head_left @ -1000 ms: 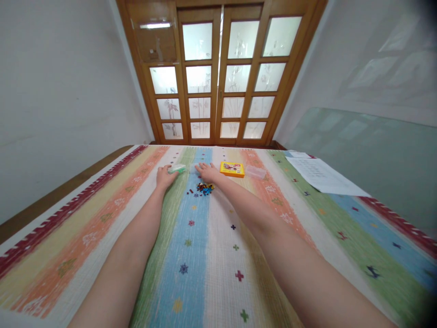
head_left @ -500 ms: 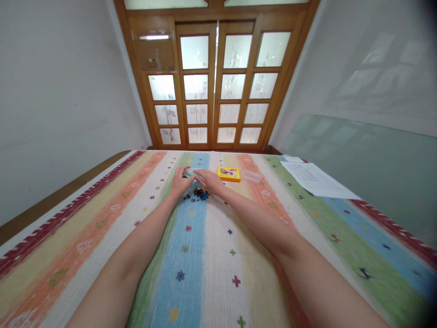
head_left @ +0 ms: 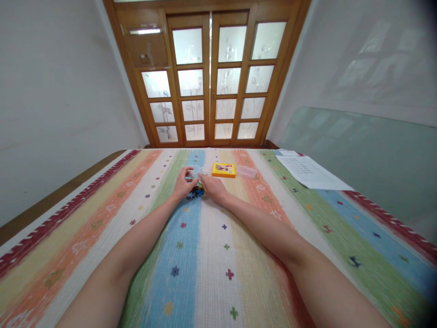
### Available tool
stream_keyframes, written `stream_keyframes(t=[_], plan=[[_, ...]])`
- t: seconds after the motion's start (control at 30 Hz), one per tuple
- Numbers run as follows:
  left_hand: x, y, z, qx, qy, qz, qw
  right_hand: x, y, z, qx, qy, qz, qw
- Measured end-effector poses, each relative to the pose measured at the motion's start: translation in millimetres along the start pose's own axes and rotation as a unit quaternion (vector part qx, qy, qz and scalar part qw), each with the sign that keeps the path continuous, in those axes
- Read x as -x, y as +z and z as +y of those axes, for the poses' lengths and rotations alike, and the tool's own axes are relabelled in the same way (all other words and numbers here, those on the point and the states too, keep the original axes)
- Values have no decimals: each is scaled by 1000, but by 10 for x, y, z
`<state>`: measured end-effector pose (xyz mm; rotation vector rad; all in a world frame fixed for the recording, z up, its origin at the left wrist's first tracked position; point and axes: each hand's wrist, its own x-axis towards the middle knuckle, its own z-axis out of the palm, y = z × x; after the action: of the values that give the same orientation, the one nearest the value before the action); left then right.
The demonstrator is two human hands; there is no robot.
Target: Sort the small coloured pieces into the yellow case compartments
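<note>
My left hand [head_left: 184,184] curls around a clear plastic box [head_left: 195,171], thumb on the near side and fingers on the far side. My right hand [head_left: 212,187] is right beside it, fingers drawn together at the box's near right edge. What those fingers pinch, if anything, is too small to make out. Just below both hands lies a small pile of colourful pieces [head_left: 197,193], mostly blue and dark, partly covered by the hands.
Behind my right hand lies a yellow box [head_left: 223,170] with a printed picture. A clear plastic lid or tray [head_left: 246,171] sits to its right. Printed paper sheets [head_left: 309,172] lie farther right on the striped tablecloth [head_left: 211,255]. Wooden glass doors [head_left: 208,98] stand beyond the table.
My right hand has shifted from over the plastic box down toward its near right side, beside the pile. My left hand keeps its hold. The whole view has shifted slightly.
</note>
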<state>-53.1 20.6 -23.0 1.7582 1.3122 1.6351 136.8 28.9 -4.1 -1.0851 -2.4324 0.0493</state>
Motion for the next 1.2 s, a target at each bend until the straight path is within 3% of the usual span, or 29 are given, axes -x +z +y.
stream_keyframes(t=[0.2,0.33,0.43,0.6,0.77,1.0,1.2], plan=[[22,24,57,47,2,-51,998,-53,-143,22,1,107,59,992],[-2,52,-17,108,7,-89,990,-16,-148,168,-31,80,107,991],[-36,29,-77,137,20,-84,987,11,-102,235,-75,64,148,984],[-82,-45,-139,136,-15,-79,987,17,-79,272,-138,47,199,969],[-106,-99,-60,50,-9,-39,998,57,-130,253,-171,51,205,962],[-85,-150,256,-10,21,51,998,135,-132,173,-153,-18,183,971],[-72,-149,212,-3,25,74,997,164,-69,161,-134,-69,164,975]])
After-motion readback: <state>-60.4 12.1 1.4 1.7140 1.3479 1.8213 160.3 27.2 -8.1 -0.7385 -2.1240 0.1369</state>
